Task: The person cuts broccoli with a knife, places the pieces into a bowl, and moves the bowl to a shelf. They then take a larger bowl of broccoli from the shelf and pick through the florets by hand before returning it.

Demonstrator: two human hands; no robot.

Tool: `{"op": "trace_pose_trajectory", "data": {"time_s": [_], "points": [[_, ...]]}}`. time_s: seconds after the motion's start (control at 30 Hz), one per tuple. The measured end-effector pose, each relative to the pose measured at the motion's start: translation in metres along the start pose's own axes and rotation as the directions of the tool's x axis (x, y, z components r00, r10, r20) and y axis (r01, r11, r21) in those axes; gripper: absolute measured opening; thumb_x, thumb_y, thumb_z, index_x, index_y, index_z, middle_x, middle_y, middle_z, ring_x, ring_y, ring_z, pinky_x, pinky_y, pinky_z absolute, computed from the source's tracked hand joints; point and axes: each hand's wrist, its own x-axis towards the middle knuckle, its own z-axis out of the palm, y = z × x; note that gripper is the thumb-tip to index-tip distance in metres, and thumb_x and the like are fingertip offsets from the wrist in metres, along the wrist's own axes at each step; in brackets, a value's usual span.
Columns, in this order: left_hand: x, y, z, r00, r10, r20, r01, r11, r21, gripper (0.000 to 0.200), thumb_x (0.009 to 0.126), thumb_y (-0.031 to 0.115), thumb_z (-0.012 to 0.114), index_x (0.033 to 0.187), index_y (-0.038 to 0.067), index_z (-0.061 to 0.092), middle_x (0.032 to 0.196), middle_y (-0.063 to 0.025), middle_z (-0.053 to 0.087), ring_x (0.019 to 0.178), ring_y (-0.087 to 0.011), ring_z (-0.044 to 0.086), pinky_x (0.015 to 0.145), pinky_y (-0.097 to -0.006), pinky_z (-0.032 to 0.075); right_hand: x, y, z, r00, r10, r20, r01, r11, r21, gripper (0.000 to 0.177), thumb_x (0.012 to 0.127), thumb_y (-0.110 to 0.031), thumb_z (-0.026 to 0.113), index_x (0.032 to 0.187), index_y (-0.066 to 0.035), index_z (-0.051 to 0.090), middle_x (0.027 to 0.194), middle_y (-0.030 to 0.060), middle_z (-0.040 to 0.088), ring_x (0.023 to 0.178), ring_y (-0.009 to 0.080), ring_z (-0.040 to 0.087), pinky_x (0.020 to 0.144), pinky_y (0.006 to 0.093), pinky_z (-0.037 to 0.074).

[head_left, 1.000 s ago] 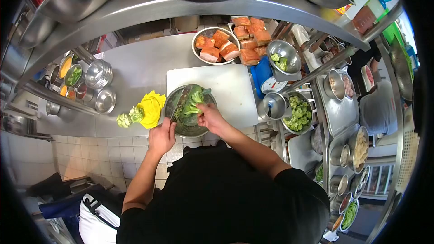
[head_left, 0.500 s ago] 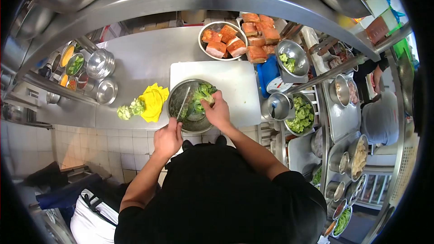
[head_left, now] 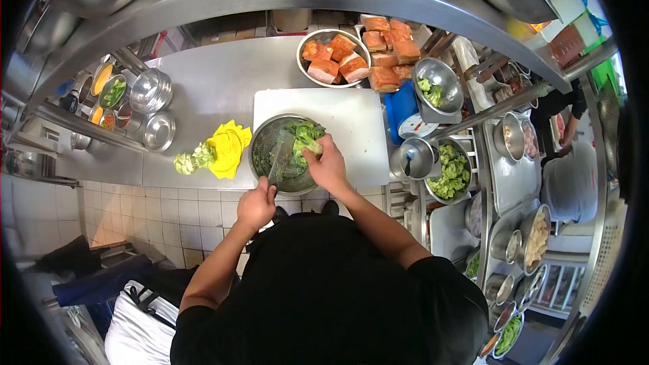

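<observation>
My right hand (head_left: 327, 164) is closed around a head of broccoli (head_left: 308, 136), held over a metal colander (head_left: 257, 147). In my left hand (head_left: 256, 204) is the handle of a knife (head_left: 279, 160), its blade pointing up and to the right over the colander, close to the broccoli. Green bits of broccoli lie inside the colander. Beneath it, a white cutting board (head_left: 358, 118) rests on the steel counter. To the left are a yellow cloth (head_left: 228, 149) and several pale broccoli stems (head_left: 195, 159).
A bowl of pork chunks (head_left: 298, 61) stands behind the board, with more pork (head_left: 385, 80) beside it. On the right are a blue scale (head_left: 399, 116) carrying a steel bowl (head_left: 446, 81), and a bowl of cut broccoli (head_left: 451, 176). A steel shelf (head_left: 338, 1) spans overhead. A co-worker (head_left: 571, 169) is far right.
The knife blade has turned to show its flat side and sits nearer the broccoli. My left hand has moved slightly right. My right hand stays nearly in place with the broccoli.
</observation>
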Motion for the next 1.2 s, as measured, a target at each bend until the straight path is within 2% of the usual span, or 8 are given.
{"op": "trace_pose_trajectory", "data": {"time_s": [0.4, 0.47, 0.53, 0.63, 0.77, 0.87, 1.17, 1.2], "points": [[0.013, 0.016, 0.007, 0.999, 0.009, -0.050, 0.002, 0.978, 0.208, 0.022, 0.099, 0.025, 0.049, 0.104, 0.003, 0.047, 0.073, -0.0246, 0.067, 0.062, -0.0401, 0.068, 0.059, -0.0522, 0.053, 0.004, -0.004, 0.012, 0.994, -0.044, -0.105, 0.051, 0.996, 0.070, 0.040, 0.088, -0.028, 0.071, 0.103, 0.000, 0.047, 0.070, 0.0164, 0.064, 0.062, 0.0314, 0.064, 0.058, 0.0420, 0.049], [0.019, 0.008, 0.003, 0.995, -0.064, 0.077, 0.084, 0.951, -0.298, 0.022, 0.099, 0.024, 0.051, 0.106, 0.003, 0.046, 0.067, -0.0192, 0.063, 0.055, -0.0321, 0.064, 0.053, -0.0463, 0.052, 0.009, -0.005, 0.005, 0.998, 0.023, -0.056, -0.017, 0.995, 0.101, 0.041, 0.087, -0.030, 0.071, 0.105, 0.000, 0.049, 0.083, 0.0237, 0.066, 0.073, 0.0407, 0.065, 0.067, 0.0473, 0.050], [0.022, -0.003, -0.003, 0.952, -0.076, 0.297, 0.282, 0.594, -0.753, 0.021, 0.101, 0.021, 0.053, 0.108, 0.003, 0.046, 0.060, -0.0066, 0.051, 0.045, -0.0165, 0.052, 0.043, -0.0340, 0.046, 0.013, 0.014, 0.008, 0.998, 0.065, -0.019, -0.062, 0.985, 0.158, 0.040, 0.088, -0.029, 0.071, 0.106, -0.001, 0.049, 0.082, 0.0232, 0.066, 0.075, 0.0404, 0.065, 0.068, 0.0469, 0.051], [0.019, -0.008, -0.009, 0.964, -0.114, 0.242, 0.263, 0.564, -0.782, 0.018, 0.102, 0.021, 0.052, 0.106, 0.005, 0.047, 0.058, 0.0001, 0.044, 0.045, -0.0104, 0.046, 0.040, -0.0290, 0.041, 0.013, 0.024, 0.002, 0.996, 0.088, 0.028, -0.091, 0.981, 0.171, 0.039, 0.088, -0.028, 0.071, 0.107, -0.002, 0.049, 0.088, 0.0230, 0.065, 0.078, 0.0402, 0.065, 0.070, 0.0462, 0.051], [0.014, -0.021, 0.003, 0.966, 0.117, -0.228, -0.179, 0.946, -0.271, 0.019, 0.100, 0.021, 0.052, 0.106, 0.003, 0.049, 0.064, -0.0209, 0.062, 0.056, -0.0392, 0.062, 0.053, -0.0488, 0.050, 0.001, 0.018, -0.004, 0.990, -0.126, -0.067, 0.127, 0.992, 0.010, 0.035, 0.089, -0.020, 0.071, 0.111, -0.002, 0.050, 0.093, 0.0192, 0.064, 0.068, 0.0289, 0.065, 0.064, 0.0412, 0.051], [0.008, 0.000, -0.015, 0.988, 0.042, -0.148, -0.047, 0.998, -0.031, 0.020, 0.098, 0.021, 0.053, 0.105, 0.002, 0.051, 0.072, -0.0275, 0.064, 0.069, -0.0473, 0.063, 0.062, -0.0561, 0.049, -0.006, 0.006, -0.009, 0.990, -0.140, -0.026, 0.140, 0.990, -0.006, 0.033, 0.089, -0.019, 0.070, 0.112, -0.005, 0.052, 0.105, 0.0189, 0.060, 0.073, 0.0307, 0.064, 0.067, 0.0425, 0.051], [-0.007, 0.014, -0.035, 0.800, 0.356, -0.483, -0.360, 0.929, 0.088, 0.019, 0.097, 0.025, 0.052, 0.096, 0.006, 0.049, 0.062, -0.0193, 0.064, 0.057, -0.0398, 0.064, 0.053, -0.0517, 0.050, -0.009, -0.005, -0.014, 0.959, -0.283, -0.004, 0.281, 0.953, -0.113, 0.033, 0.087, -0.016, 0.069, 0.115, -0.007, 0.054, 0.109, 0.0171, 0.056, 0.079, 0.0398, 0.063, 0.069, 0.0488, 0.052], [-0.002, 0.008, -0.026, 0.876, 0.318, -0.363, -0.286, 0.948, 0.138, 0.019, 0.097, 0.026, 0.052, 0.095, 0.006, 0.049, 0.062, -0.0191, 0.064, 0.057, -0.0398, 0.065, 0.053, -0.0522, 0.050, -0.010, -0.010, -0.016, 0.962, -0.271, 0.026, 0.272, 0.954, -0.124, 0.032, 0.087, -0.016, 0.068, 0.115, -0.007, 0.054, 0.109, 0.0177, 0.055, 0.081, 0.0412, 0.063, 0.070, 0.0499, 0.052]]}}
